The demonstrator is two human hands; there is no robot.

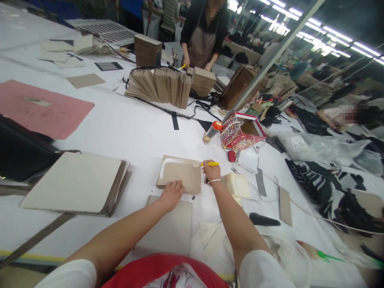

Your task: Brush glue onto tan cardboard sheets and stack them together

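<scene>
A tan board panel (183,172), atop a small stack, lies in front of me with a wet white band of glue-like liquid (172,161) along its left and far edges. My left hand (172,195) rests on its near edge, fingers laid flat. In my right hand (211,172) is a brush with a yellow handle (213,163), its whitened bristles touching the far right corner of the panel. Just right of that hand stands a cream, block-like container (237,185). Under my left forearm lies a larger grey-beige sheet (171,224).
A stack of large pale panels (75,182) lies left, below a pink sheet (45,106). Fanned brown pieces (160,86) stand farther back, before a person in an apron (202,44). A patterned red box (240,134) and a black tool (264,219) lie right.
</scene>
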